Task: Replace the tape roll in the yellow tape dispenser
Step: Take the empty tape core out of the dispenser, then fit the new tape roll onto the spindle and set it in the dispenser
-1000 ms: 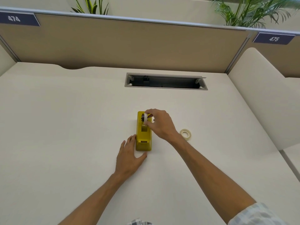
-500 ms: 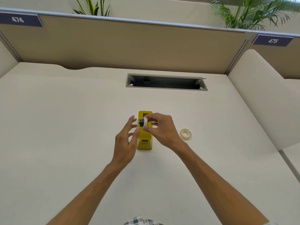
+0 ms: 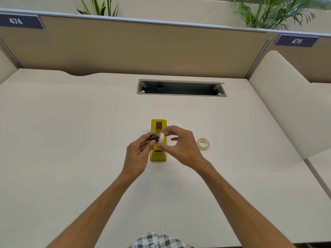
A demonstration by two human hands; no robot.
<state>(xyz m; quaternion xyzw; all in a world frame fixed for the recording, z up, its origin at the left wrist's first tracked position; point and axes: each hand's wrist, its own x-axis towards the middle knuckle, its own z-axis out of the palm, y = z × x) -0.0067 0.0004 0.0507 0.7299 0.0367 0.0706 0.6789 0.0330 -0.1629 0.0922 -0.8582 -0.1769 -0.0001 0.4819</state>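
Standing empty, the yellow dispenser (image 3: pixel 158 140); left grip (image 3: pixel 138 153) pinches black hub (image 3: pixel 154 138), right grip (image 3: pixel 180 146) white roll (image 3: pixel 161 137).

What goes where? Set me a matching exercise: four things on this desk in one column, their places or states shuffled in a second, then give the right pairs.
Things:
1. yellow tape dispenser
2. black hub
3. white ring
4. spare tape roll

Places or states:
A. lying flat on the desk, untouched
B. pinched by the left hand
C. standing on the desk, its slot open
D. held in the right hand grip

Pairs: 1-C, 2-B, 3-D, 4-A
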